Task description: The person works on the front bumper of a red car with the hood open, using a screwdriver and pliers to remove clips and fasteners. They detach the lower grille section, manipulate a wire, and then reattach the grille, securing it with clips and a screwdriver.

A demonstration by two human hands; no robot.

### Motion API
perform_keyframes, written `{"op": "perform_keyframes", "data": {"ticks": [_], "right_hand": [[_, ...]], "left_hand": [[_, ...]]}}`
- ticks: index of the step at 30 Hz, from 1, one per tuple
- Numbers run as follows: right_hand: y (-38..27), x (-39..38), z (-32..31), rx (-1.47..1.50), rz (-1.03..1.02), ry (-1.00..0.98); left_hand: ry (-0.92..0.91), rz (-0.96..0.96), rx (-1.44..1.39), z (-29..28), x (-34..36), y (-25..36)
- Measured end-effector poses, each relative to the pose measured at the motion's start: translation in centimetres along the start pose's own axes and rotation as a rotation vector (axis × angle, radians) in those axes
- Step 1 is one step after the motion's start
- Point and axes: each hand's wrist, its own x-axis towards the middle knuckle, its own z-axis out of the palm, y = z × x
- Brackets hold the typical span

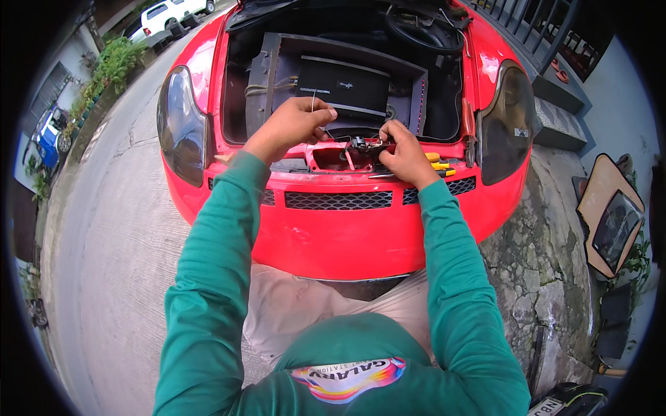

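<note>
Over the front edge of a red car's open front compartment, my left hand (297,126) is closed in a pinch on a thin metal wire (313,101) that sticks up past the fingers. My right hand (406,154), also closed, pinches the right side of a small black and metal latch-like mechanism (359,143). This mechanism sits above a recess (331,159) in the red front panel. A dark cable curves from near my left fingers toward it. What my right fingertips press on is partly hidden.
Yellow-handled tools (441,166) lie on the panel beside my right wrist. Behind my hands a black amplifier (345,84) sits in a grey-lined box with cables (272,88). The red bumper (333,236) stands before my knees. Steps (559,128) rise at the right.
</note>
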Motion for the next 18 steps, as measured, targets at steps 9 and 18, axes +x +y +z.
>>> {"op": "perform_keyframes", "data": {"ticks": [9, 18], "right_hand": [[2.7, 0.5, -0.1, 0.226, 0.183, -0.025], [4.3, 0.4, 0.6, 0.296, 0.124, 0.017]], "left_hand": [[0.248, 0.099, -0.403, -5.6, -4.5, -1.5], [0.375, 0.234, 0.357, -11.4, -8.2, -1.1]]}}
